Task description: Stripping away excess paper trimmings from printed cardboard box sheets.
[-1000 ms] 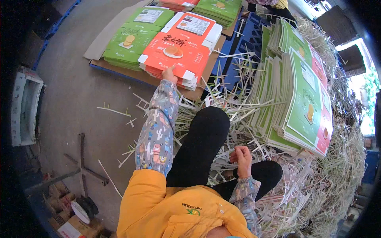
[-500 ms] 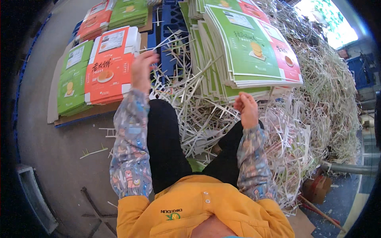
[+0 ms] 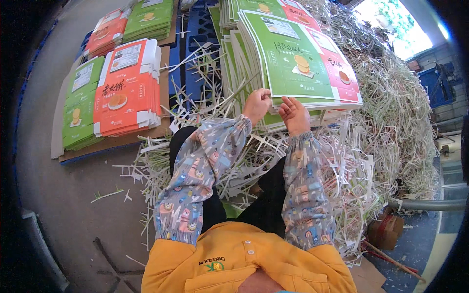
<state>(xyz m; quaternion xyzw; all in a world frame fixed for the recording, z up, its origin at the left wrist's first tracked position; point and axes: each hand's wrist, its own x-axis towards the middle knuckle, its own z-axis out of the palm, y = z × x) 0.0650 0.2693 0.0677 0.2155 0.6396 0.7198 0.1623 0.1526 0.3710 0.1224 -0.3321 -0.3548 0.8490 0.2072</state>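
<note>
A tall stack of printed cardboard sheets (image 3: 293,56), green and pink with pictures of round cakes, stands in front of me. My left hand (image 3: 257,105) is closed, fingers curled in, at the stack's near left corner; what it holds, if anything, is hidden. Beside it my right hand (image 3: 295,116) is open, palm partly up, its fingertips at the near edge of the top sheet. Both forearms wear patterned sleeve covers. Beneath the hands lie thin paper trim strips (image 3: 234,166), in a loose tangle around my legs.
To the left, a stack of orange-red box blanks (image 3: 124,93) sits beside green box blanks (image 3: 80,105) on a cardboard-covered pallet. A blue plastic pallet (image 3: 195,29) lies between the stacks. A large heap of paper scrap (image 3: 391,107) rises at right, near a grey pipe (image 3: 430,205).
My left hand has moved right and down from beside the orange-red blanks to the corner of the sheet stack. My right hand has shifted slightly left and up to the stack's edge.
</note>
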